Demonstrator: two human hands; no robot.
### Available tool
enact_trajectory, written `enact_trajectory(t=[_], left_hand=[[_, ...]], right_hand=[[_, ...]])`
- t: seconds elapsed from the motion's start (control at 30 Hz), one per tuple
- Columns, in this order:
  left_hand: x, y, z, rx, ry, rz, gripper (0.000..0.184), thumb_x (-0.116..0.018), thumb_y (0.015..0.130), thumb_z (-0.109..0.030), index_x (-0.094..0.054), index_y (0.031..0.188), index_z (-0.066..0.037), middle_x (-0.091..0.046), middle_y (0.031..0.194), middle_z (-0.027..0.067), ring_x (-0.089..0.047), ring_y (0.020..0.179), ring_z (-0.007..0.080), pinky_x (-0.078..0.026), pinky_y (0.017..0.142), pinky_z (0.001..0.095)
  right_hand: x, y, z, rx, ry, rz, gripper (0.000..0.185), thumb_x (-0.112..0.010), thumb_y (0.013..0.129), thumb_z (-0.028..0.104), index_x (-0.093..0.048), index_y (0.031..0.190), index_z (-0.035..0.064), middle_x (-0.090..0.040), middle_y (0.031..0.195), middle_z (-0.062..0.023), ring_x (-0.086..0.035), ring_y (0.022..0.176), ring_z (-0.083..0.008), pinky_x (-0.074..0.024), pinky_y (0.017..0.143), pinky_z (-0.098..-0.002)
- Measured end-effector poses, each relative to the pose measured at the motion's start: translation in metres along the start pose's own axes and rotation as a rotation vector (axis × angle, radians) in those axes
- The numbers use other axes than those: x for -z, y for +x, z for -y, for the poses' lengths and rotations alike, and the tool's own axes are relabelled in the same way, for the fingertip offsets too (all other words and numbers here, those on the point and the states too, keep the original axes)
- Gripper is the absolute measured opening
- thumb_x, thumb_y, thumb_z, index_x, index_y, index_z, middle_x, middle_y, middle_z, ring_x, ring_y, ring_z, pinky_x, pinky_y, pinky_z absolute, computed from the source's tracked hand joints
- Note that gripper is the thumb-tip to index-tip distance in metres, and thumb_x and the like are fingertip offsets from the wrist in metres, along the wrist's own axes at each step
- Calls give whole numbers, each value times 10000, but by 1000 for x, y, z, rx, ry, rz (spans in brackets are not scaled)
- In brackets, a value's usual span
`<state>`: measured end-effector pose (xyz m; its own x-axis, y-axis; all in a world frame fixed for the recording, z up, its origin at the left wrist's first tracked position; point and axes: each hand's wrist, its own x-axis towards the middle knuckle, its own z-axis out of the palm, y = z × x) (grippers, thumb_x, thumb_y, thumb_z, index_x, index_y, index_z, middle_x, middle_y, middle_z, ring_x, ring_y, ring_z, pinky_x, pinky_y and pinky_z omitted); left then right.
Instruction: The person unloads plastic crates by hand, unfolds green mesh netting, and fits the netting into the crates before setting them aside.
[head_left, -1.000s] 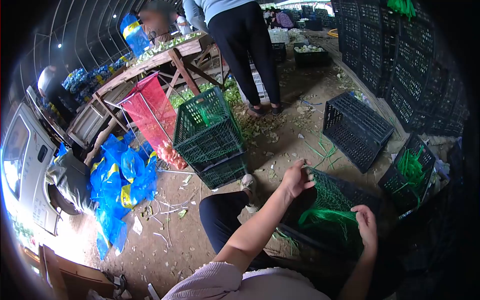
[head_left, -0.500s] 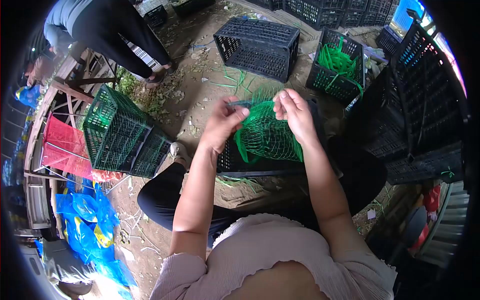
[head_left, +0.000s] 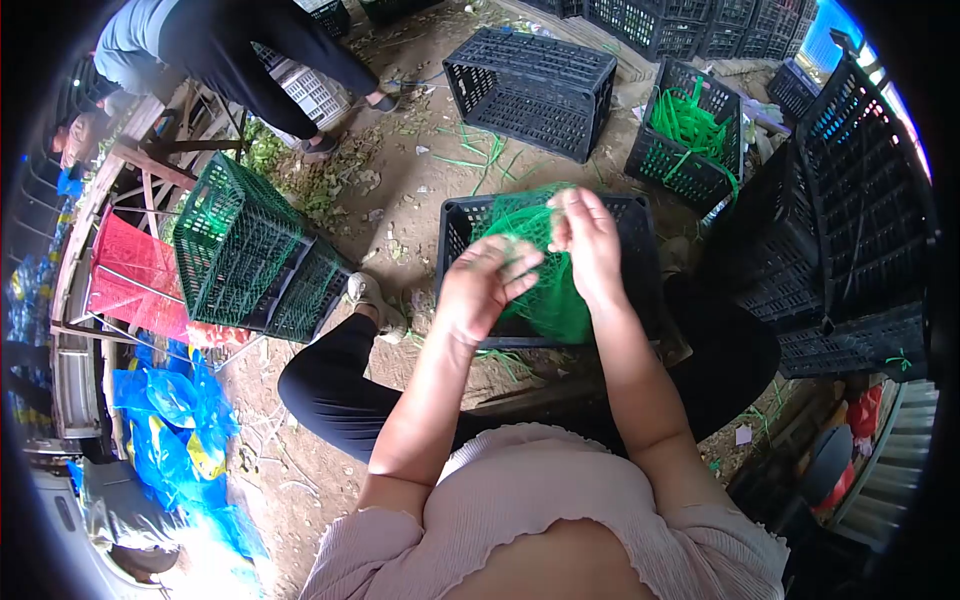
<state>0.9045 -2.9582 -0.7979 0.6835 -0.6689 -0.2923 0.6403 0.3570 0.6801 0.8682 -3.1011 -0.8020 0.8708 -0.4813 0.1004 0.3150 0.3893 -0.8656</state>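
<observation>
Green netting (head_left: 548,300) hangs in front of me over a black plastic crate (head_left: 642,265), in a loose bunch. Pinched fingers of my right hand (head_left: 590,245) hold the top of the net. My left hand (head_left: 488,285) is beside it on the left, its fingers apart and a little smeared by motion. Part of the net lies behind that hand, and I cannot make out any touch between them.
A crate of green strips (head_left: 690,120) stands ahead right, near a tipped black crate (head_left: 530,95). Stacked crates (head_left: 860,200) rise at my right. A net-covered crate (head_left: 245,245) and blue plastic bags (head_left: 170,430) are at left. Another person (head_left: 250,60) bends over at upper left.
My left hand has let go of the net's edge and moved down and right, its fingers opening. The net now hangs more bunched under my right hand, showing more of the crate.
</observation>
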Motion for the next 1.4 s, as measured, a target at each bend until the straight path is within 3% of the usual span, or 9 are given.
enact_trajectory(t=[0.23, 0.43, 0.6, 0.73, 0.93, 1.07, 1.13, 1.27, 1.4], left_hand=[[97, 4, -60, 33, -612, -75, 124, -405, 850, -120, -501, 800, -60, -344, 555, -39, -298, 452, 57, -297, 385, 177], [107, -19, -139, -234, -82, -422, 80, -472, 764, -162, -506, 794, -96, -337, 522, -53, -279, 405, 64, -200, 326, 194], [99, -44, -157, -45, 1516, 98, 238, -604, 724, -165, -524, 921, -59, -485, 653, -6, -461, 585, 119, -364, 507, 248], [116, -24, -109, -93, 2040, -168, 225, -587, 689, -267, -576, 835, -96, -572, 790, 116, -553, 776, 257, -420, 653, 361], [221, 38, -53, -462, 1686, -537, 162, -509, 714, -175, -590, 823, -87, -581, 763, 89, -579, 716, 227, -431, 620, 336], [290, 41, -94, -208, -85, -332, 167, -484, 788, -196, -566, 844, -62, -537, 725, 25, -513, 640, 154, -441, 561, 280], [263, 6, -128, -266, 139, -233, 173, -474, 800, -178, -556, 852, -34, -554, 786, 63, -527, 703, 182, -448, 595, 298], [200, 11, -133, -32, 71, -47, 209, -424, 810, -180, -541, 921, -48, -562, 909, 82, -504, 864, 212, -381, 761, 375], [258, 50, -98, -5, 802, 36, 266, -362, 854, -252, -466, 1042, -96, -552, 931, 53, -508, 862, 193, -395, 799, 403]], right_hand=[[66, 13, 15, -104, 172, -240, 203, -458, 862, 278, -465, 765, 101, -288, 513, 74, -239, 393, -12, -195, 346, -165], [113, 9, 25, 136, -1237, 557, 321, -705, 633, 184, -551, 874, 39, -568, 733, -58, -526, 699, -132, -440, 649, -316], [208, 50, 40, -203, -821, -200, 291, -565, 773, 348, -563, 815, 60, -539, 619, -18, -554, 599, -163, -411, 568, -283], [149, 54, 55, -80, -157, -621, 353, -507, 797, 433, -465, 930, 109, -466, 631, 13, -437, 517, -104, -360, 486, -255], [99, 36, 82, -184, 168, -177, 307, -465, 815, 456, -418, 814, 153, -288, 522, 61, -236, 388, -29, -205, 332, -171], [126, 30, 92, 135, -956, 351, 185, -633, 705, 187, -490, 743, 76, -389, 540, 39, -377, 463, -52, -311, 419, -205], [168, 29, 100, -130, -1331, 446, 266, -692, 617, 191, -488, 673, 30, -424, 569, -41, -394, 534, -125, -343, 486, -307], [272, 41, 46, 151, -1547, 197, 312, -540, 776, 294, -480, 689, -1, -430, 590, -147, -416, 548, -228, -349, 542, -355], [235, 37, 21, -190, -564, -505, 328, -478, 824, 377, -480, 826, 49, -542, 704, -57, -519, 652, -158, -433, 595, -304]])
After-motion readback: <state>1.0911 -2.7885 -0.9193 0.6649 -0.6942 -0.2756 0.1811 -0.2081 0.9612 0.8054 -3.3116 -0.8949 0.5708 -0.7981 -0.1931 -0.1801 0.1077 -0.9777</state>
